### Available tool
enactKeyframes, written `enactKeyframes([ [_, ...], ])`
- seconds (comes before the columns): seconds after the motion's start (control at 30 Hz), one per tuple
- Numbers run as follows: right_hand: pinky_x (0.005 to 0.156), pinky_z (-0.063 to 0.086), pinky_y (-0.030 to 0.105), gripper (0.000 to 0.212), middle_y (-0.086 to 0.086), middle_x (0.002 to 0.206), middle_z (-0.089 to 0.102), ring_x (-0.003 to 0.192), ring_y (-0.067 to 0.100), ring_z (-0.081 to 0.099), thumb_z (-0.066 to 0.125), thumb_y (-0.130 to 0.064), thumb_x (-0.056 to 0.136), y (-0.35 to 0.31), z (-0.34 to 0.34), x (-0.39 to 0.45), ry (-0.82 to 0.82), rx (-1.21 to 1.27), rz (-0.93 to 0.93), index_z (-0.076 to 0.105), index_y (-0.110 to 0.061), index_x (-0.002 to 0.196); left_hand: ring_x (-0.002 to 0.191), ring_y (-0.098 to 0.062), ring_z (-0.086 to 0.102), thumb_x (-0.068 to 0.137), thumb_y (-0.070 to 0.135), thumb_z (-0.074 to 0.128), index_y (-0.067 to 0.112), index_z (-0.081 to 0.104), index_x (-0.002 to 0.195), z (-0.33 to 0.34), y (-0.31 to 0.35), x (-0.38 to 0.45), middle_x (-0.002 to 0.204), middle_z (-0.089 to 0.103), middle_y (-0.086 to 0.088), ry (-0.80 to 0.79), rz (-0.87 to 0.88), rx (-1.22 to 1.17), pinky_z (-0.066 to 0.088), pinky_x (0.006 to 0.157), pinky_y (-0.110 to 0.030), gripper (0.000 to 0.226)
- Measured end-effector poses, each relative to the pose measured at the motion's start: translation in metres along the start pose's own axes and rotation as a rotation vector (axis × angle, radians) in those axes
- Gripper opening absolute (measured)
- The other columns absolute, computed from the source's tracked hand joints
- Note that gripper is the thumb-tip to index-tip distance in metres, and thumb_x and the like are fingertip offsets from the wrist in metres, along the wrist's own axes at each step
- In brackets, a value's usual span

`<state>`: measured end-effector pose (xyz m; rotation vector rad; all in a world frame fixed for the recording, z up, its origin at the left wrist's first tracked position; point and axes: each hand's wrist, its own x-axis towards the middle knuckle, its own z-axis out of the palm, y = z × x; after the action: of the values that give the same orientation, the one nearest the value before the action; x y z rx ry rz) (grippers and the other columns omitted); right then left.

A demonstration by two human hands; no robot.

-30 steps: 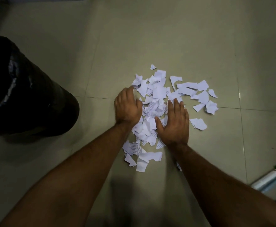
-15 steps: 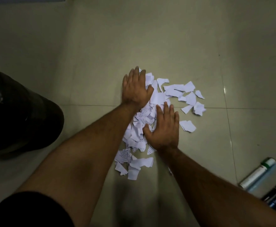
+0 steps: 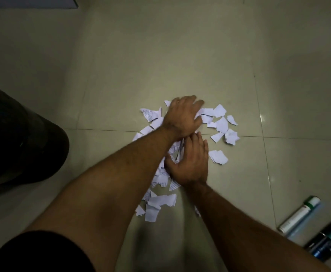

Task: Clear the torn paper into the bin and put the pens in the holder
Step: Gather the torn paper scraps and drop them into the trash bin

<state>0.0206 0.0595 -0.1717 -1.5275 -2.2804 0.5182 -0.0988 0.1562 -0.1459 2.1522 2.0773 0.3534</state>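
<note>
Tiled floor [image 3: 180, 55], torn paper [image 3: 221, 124] scattered; left hand [image 3: 182, 116], right hand [image 3: 190, 161] flat on scraps

A pale tiled floor [image 3: 180, 55] meets a dark edge [image 3: 29, 1] top left.

A pile of torn paper scraps [image 3: 218, 124] lies on the tiled floor [image 3: 180, 55], near the middle of the view. The left hand [image 3: 182, 116] rests on the far part of the pile, its forearm crossing over the scraps. The right hand [image 3: 190, 161] lies flat on the pile, nearer the person and just beside the left wrist. A bin [image 3: 19, 138] stands on the floor to the left, well apart from the paper. Several pens [image 3: 302, 214] lie on the floor at the near right.
</note>
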Motion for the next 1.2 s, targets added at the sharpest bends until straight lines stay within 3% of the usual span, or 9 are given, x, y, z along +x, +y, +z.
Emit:
enactKeyframes([
  [0.17, 0.108, 0.034, 0.050, 0.060, 0.009, 0.126, 0.060, 0.121, 0.027, 0.053, 0.057, -0.053, 0.081, 0.004, -0.004, -0.001, 0.065, 0.219, -0.014, 0.057, -0.010, 0.123, 0.139, -0.025, 0.038, 0.098, 0.039, 0.038, 0.028, 0.056, 0.132, -0.007, 0.019, 0.010, 0.148, 0.045, -0.005, -0.308, -0.001, -0.057, 0.029, 0.111, -0.046, 0.040],
  [0.27, 0.105, 0.038, 0.048, 0.056, 0.010, 0.125, 0.059, 0.117, 0.029, 0.053, 0.060, -0.034, 0.075, 0.007, -0.012, -0.005, 0.043, 0.301, -0.023, 0.055, -0.008, 0.124, 0.118, -0.026, 0.057, 0.096, 0.038, 0.038, 0.023, 0.067, 0.113, -0.022, 0.003, -0.010, 0.119, 0.063, -0.003, -0.234, -0.018, -0.052, 0.042, 0.094, -0.039, 0.038],
  [0.4, 0.093, 0.045, 0.043, 0.041, 0.013, 0.113, 0.061, 0.104, 0.035, 0.057, 0.053, -0.022, 0.080, 0.023, -0.035, -0.008, 0.206, 0.234, -0.065, 0.058, -0.005, 0.117, 0.117, -0.026, 0.059, 0.092, 0.034, 0.043, 0.019, 0.063, 0.124, -0.025, 0.003, -0.041, 0.125, 0.065, -0.003, -0.083, -0.042, -0.118, 0.041, 0.101, -0.040, 0.040],
  [0.5, 0.110, 0.030, 0.046, 0.057, 0.014, 0.139, 0.051, 0.131, 0.036, 0.045, 0.048, -0.035, 0.083, 0.042, -0.043, 0.023, 0.271, -0.105, 0.122, 0.051, -0.010, 0.135, 0.121, -0.032, 0.055, 0.089, 0.033, 0.048, 0.015, 0.062, 0.125, -0.024, 0.008, -0.046, 0.129, 0.060, -0.011, 0.048, -0.097, -0.019, 0.037, 0.103, -0.042, 0.043],
  [0.63, 0.117, 0.016, 0.054, 0.081, 0.019, 0.156, 0.029, 0.146, 0.038, 0.023, 0.026, -0.056, 0.081, 0.052, -0.043, 0.059, 0.033, -0.129, 0.410, 0.036, -0.012, 0.148, 0.137, -0.030, 0.038, 0.094, 0.038, 0.047, 0.016, 0.050, 0.137, -0.019, 0.005, -0.048, 0.147, 0.044, -0.013, 0.016, -0.267, 0.020, 0.025, 0.113, -0.043, 0.048],
  [0.77, 0.119, 0.016, 0.048, 0.084, 0.015, 0.156, 0.032, 0.146, 0.035, 0.024, 0.025, -0.064, 0.084, 0.052, -0.034, 0.060, -0.091, -0.126, 0.100, 0.034, -0.012, 0.150, 0.138, -0.029, 0.037, 0.095, 0.038, 0.046, 0.017, 0.048, 0.138, -0.017, 0.007, -0.055, 0.149, 0.043, -0.012, 0.025, -0.283, 0.009, 0.025, 0.114, -0.043, 0.049],
  [0.9, 0.118, 0.016, 0.051, 0.078, 0.015, 0.155, 0.035, 0.146, 0.035, 0.025, 0.034, -0.058, 0.090, 0.044, -0.029, 0.068, 0.102, -0.143, 0.189, 0.030, -0.009, 0.151, 0.137, -0.031, 0.039, 0.092, 0.034, 0.048, 0.018, 0.048, 0.138, -0.021, -0.003, -0.061, 0.148, 0.042, -0.013, 0.114, -0.387, 0.046, 0.027, 0.113, -0.046, 0.048],
  [1.07, 0.118, 0.013, 0.050, 0.077, 0.011, 0.159, 0.025, 0.147, 0.035, 0.019, 0.030, -0.059, 0.089, 0.022, -0.024, 0.093, -0.239, -0.113, 0.005, 0.025, -0.018, 0.153, 0.136, -0.031, 0.038, 0.092, 0.040, 0.043, 0.023, 0.046, 0.139, -0.029, -0.012, -0.065, 0.145, 0.046, -0.008, -0.108, -0.683, -0.013, 0.019, 0.113, -0.054, 0.050],
  [1.2, 0.118, 0.017, 0.050, 0.070, 0.004, 0.158, 0.030, 0.146, 0.032, 0.023, 0.040, -0.059, 0.088, 0.008, -0.026, 0.081, -0.438, -0.021, -0.098, 0.036, -0.025, 0.148, 0.124, -0.031, 0.050, 0.091, 0.033, 0.045, 0.025, 0.057, 0.129, -0.041, -0.009, -0.080, 0.136, 0.055, -0.005, -0.083, -0.629, -0.152, 0.034, 0.105, -0.045, 0.041],
])
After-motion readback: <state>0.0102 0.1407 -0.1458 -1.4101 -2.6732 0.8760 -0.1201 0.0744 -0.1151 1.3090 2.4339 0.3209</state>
